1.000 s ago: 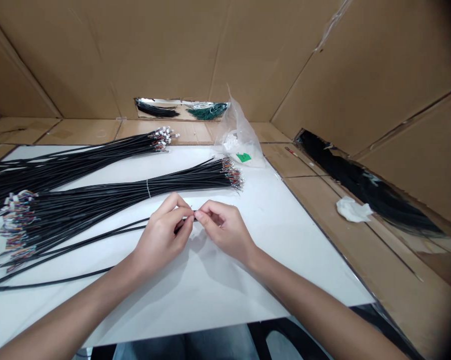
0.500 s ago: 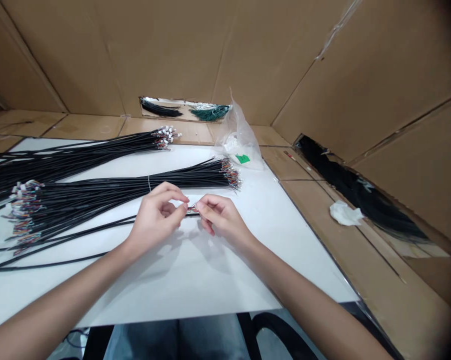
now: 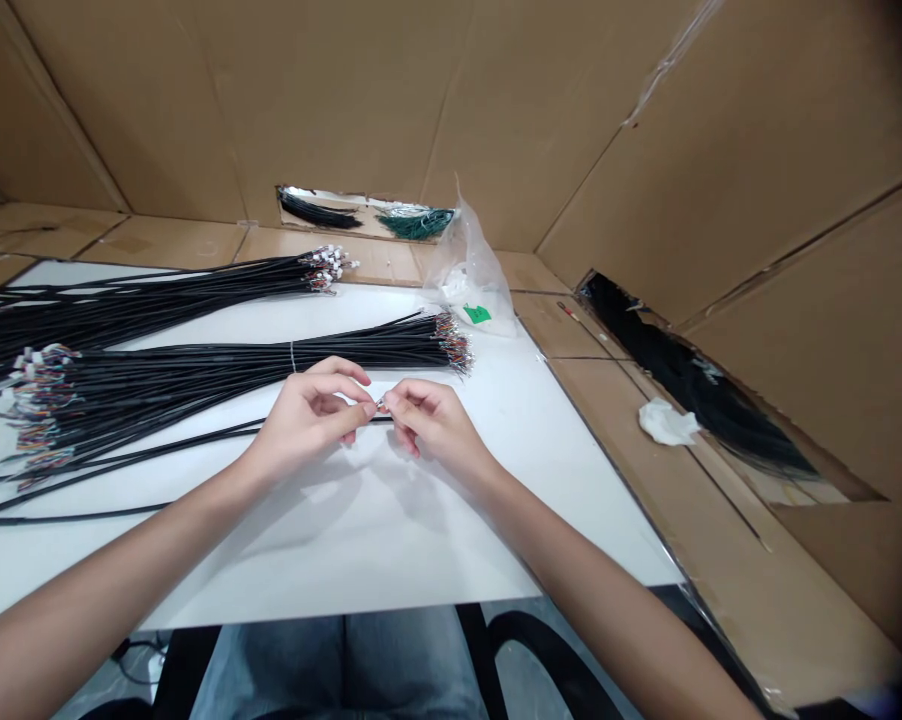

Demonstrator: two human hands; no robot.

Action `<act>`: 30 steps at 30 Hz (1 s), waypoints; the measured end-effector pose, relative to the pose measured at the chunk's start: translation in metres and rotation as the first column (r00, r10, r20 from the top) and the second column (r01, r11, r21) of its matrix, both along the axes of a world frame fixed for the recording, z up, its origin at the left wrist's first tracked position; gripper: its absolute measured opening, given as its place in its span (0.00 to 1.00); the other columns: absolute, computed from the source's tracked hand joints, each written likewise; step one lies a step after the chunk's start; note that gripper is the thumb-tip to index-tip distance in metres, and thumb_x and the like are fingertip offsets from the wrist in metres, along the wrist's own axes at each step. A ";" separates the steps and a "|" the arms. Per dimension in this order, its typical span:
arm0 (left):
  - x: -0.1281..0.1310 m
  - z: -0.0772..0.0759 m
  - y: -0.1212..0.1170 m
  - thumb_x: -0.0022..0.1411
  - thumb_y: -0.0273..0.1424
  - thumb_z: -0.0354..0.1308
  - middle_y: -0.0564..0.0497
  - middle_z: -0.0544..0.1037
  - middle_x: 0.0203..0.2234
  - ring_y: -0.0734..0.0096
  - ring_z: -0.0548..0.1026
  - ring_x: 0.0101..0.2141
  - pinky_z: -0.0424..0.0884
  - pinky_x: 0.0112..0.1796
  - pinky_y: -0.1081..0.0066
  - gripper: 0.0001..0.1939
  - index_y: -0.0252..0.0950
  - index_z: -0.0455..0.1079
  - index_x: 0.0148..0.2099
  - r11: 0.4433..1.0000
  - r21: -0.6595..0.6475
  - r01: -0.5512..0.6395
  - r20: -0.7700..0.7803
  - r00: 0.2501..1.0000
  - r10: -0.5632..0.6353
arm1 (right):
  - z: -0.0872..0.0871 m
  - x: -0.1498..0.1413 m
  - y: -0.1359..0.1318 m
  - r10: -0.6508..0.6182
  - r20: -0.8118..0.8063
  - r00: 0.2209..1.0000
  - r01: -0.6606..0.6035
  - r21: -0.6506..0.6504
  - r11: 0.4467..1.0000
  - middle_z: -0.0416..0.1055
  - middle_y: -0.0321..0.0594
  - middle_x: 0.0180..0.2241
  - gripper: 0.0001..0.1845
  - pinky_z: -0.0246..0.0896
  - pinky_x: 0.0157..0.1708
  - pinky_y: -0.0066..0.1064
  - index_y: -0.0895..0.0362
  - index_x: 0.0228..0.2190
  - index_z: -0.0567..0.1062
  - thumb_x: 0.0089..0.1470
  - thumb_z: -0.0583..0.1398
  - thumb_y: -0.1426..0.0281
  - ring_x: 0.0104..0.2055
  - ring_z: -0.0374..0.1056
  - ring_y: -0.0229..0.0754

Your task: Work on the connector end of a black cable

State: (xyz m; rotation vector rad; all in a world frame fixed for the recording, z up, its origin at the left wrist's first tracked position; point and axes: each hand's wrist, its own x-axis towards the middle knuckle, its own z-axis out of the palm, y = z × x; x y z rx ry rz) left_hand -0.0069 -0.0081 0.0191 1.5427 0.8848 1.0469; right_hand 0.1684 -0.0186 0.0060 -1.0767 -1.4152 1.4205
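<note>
Over the white table, my left hand (image 3: 312,412) pinches thin coloured wires (image 3: 381,405) between thumb and fingers. My right hand (image 3: 437,420) has its thumb and fingertips closed at the same spot, almost touching the left fingertips. What the right fingertips grip is too small and hidden to name. Just beneath the hands runs a black cable (image 3: 196,440) to the left. Behind my left hand lies a tied bundle of black cables (image 3: 361,345), with bare coloured wire ends on the right and white connectors on the left.
Another bundle of black cables with white connectors (image 3: 218,275) lies farther back. A clear plastic bag with a green label (image 3: 470,285) stands at the table's back right. Cardboard walls (image 3: 346,100) enclose the table. Crumpled white tissue (image 3: 668,422) and a thin rod (image 3: 710,475) lie on the right cardboard ledge.
The view has shifted slightly, so most things appear a little farther left and higher. My fingertips have come closer together, and less of the wires shows between them.
</note>
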 end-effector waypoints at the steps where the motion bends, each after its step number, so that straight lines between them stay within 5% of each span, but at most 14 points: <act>1: 0.000 0.001 -0.001 0.52 0.28 0.62 0.47 0.69 0.38 0.85 0.69 0.18 0.71 0.19 0.75 0.05 0.31 0.74 0.27 1.000 0.019 -0.004 -0.020 1.000 0.004 | 0.000 0.000 0.000 0.004 -0.027 1.000 -0.005 -0.007 1.000 0.59 0.27 0.11 0.17 0.47 0.15 0.23 0.58 0.21 0.67 0.53 0.60 0.59 0.12 0.53 0.29; 7: 0.001 0.000 -0.007 0.55 0.25 0.59 0.48 0.69 0.36 0.83 0.68 0.23 0.67 0.21 0.79 0.05 0.32 0.74 0.27 0.950 0.308 -0.052 -0.194 0.974 0.117 | -0.001 0.000 -0.001 0.004 -0.267 0.964 -0.055 -0.184 0.981 0.58 0.27 0.16 0.17 0.46 0.13 0.22 0.59 0.19 0.67 0.49 0.64 0.62 0.12 0.54 0.27; 12: 0.000 -0.009 -0.011 0.57 0.21 0.57 0.50 0.70 0.33 0.82 0.68 0.25 0.66 0.25 0.78 0.04 0.33 0.69 0.31 0.642 0.766 -0.005 -0.256 0.914 0.313 | 0.004 -0.001 -0.002 0.014 -0.337 0.942 -0.117 -0.287 0.951 0.56 0.26 0.16 0.15 0.43 0.11 0.22 0.61 0.20 0.70 0.48 0.65 0.64 0.12 0.52 0.26; 18: -0.005 -0.014 -0.010 0.58 0.21 0.58 0.51 0.73 0.32 0.79 0.71 0.26 0.64 0.24 0.78 0.05 0.35 0.64 0.33 0.397 0.908 0.134 -0.319 0.835 0.448 | 0.003 0.001 -0.003 0.055 -0.337 0.940 -0.152 -0.269 0.951 0.57 0.27 0.16 0.16 0.43 0.11 0.21 0.60 0.18 0.67 0.50 0.64 0.65 0.12 0.53 0.26; 21: -0.007 -0.013 -0.009 0.59 0.21 0.57 0.51 0.73 0.32 0.77 0.73 0.28 0.65 0.25 0.78 0.06 0.35 0.64 0.33 0.387 0.902 0.190 -0.361 0.824 0.437 | 0.003 0.002 -0.004 0.075 -0.338 0.938 -0.169 -0.258 0.951 0.56 0.26 0.16 0.16 0.45 0.11 0.21 0.60 0.19 0.68 0.51 0.63 0.65 0.12 0.54 0.26; 30: -0.006 -0.009 -0.010 0.59 0.21 0.57 0.50 0.72 0.33 0.78 0.72 0.30 0.66 0.27 0.78 0.05 0.35 0.65 0.34 0.490 0.859 0.150 -0.356 0.862 0.361 | 0.004 0.002 -0.003 0.076 -0.347 0.935 -0.174 -0.260 0.950 0.57 0.27 0.16 0.16 0.45 0.10 0.21 0.60 0.18 0.68 0.50 0.63 0.65 0.12 0.53 0.27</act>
